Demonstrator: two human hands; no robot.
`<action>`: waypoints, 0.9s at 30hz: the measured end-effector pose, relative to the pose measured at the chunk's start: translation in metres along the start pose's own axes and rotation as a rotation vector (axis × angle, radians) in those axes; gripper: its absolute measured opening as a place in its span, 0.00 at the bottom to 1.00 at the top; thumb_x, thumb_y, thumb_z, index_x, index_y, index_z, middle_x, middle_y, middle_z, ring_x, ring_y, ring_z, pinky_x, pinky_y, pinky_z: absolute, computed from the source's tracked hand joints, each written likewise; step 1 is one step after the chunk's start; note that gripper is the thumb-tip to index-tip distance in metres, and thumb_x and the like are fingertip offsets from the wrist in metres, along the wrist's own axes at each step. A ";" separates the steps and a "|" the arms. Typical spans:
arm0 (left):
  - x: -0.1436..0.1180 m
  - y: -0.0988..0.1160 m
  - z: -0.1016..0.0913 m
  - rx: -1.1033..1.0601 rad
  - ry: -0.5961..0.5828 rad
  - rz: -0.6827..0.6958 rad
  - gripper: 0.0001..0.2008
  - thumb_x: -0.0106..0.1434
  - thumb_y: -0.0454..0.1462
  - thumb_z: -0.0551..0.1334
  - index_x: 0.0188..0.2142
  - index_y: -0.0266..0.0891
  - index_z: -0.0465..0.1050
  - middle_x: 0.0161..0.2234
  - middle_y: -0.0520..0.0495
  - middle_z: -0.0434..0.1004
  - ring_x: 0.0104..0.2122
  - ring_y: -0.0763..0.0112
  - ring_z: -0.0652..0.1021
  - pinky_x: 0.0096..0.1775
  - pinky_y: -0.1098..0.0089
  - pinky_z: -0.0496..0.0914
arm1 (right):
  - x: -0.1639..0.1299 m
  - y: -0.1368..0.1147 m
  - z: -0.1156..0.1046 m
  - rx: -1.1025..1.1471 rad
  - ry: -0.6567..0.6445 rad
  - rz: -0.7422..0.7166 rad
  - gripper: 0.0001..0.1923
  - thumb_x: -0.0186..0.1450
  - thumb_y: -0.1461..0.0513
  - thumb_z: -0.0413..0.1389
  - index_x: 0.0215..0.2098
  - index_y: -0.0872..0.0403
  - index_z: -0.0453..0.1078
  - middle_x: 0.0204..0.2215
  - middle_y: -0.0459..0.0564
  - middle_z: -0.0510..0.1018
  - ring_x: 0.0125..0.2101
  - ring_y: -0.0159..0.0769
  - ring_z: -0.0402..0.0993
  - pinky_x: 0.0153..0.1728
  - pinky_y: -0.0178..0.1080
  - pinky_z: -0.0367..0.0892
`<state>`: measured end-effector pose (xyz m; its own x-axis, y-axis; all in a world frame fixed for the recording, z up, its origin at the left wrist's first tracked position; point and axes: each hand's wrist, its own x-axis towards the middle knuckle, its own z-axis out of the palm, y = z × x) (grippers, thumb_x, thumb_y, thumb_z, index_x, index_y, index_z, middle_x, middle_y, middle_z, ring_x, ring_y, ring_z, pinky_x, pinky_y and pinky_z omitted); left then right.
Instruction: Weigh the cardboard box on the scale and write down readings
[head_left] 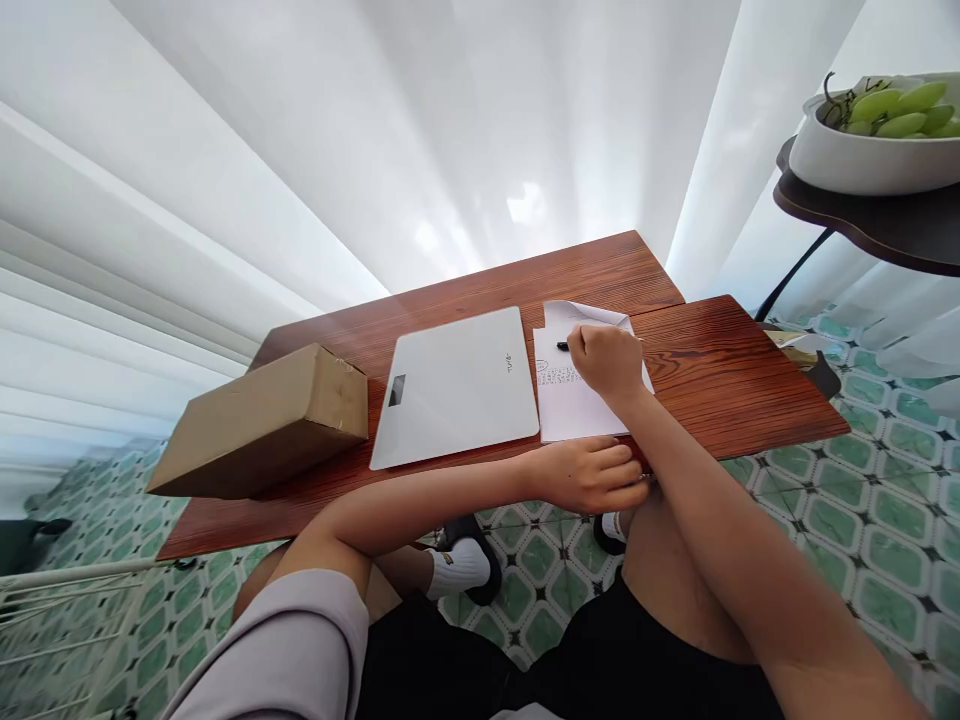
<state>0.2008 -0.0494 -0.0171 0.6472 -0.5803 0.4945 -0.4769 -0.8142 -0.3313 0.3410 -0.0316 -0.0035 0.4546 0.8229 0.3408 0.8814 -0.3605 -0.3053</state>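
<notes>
My right hand is closed in a fist over the upper part of a white sheet of paper. The black end of a pen sticks out at the fist's left side; the rest of it is hidden. Rows of small dark handwriting run across the sheet to the left of my wrist. My left hand is at the table's front edge, just below the paper, its fingers curled together. A small shiny bit shows by its fingertips, too small to name. My right forearm passes close to those fingertips.
A flat white digital scale lies left of the paper on the reddish wooden table. Farther left, a brown cardboard box reaches over the table's edge. A white bowl of green grapes stands on a dark stand at the upper right.
</notes>
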 end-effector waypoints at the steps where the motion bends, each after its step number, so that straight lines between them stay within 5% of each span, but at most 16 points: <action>1: 0.001 0.000 -0.002 0.019 0.035 0.060 0.05 0.68 0.34 0.63 0.39 0.36 0.78 0.35 0.46 0.77 0.35 0.68 0.76 0.39 0.67 0.73 | 0.000 0.001 0.001 -0.004 -0.008 -0.007 0.27 0.74 0.58 0.42 0.26 0.58 0.76 0.22 0.54 0.75 0.21 0.34 0.62 0.25 0.38 0.42; 7: -0.011 -0.001 -0.036 0.136 -0.040 0.260 0.08 0.69 0.38 0.61 0.40 0.40 0.79 0.33 0.46 0.76 0.33 0.69 0.75 0.36 0.67 0.74 | -0.004 0.009 0.001 0.009 0.003 -0.012 0.27 0.73 0.58 0.42 0.27 0.58 0.78 0.22 0.55 0.76 0.21 0.35 0.65 0.25 0.37 0.43; 17: -0.064 0.003 -0.119 0.369 -0.273 0.031 0.03 0.68 0.35 0.63 0.38 0.39 0.77 0.34 0.50 0.77 0.33 0.72 0.75 0.39 0.70 0.75 | -0.011 0.008 0.003 -0.009 0.034 -0.067 0.27 0.71 0.58 0.43 0.23 0.59 0.76 0.20 0.56 0.74 0.18 0.34 0.60 0.25 0.37 0.42; 27: -0.119 0.012 -0.168 0.586 -0.253 -0.147 0.03 0.67 0.33 0.65 0.38 0.42 0.73 0.30 0.54 0.76 0.28 0.77 0.74 0.33 0.74 0.73 | -0.029 -0.020 -0.002 -0.009 0.068 -0.228 0.23 0.66 0.58 0.45 0.15 0.57 0.64 0.15 0.52 0.67 0.17 0.30 0.49 0.24 0.37 0.39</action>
<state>0.0180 0.0132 0.0548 0.8352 -0.3904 0.3873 -0.0154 -0.7206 -0.6931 0.3103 -0.0493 -0.0060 0.2508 0.8520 0.4595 0.9633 -0.1726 -0.2057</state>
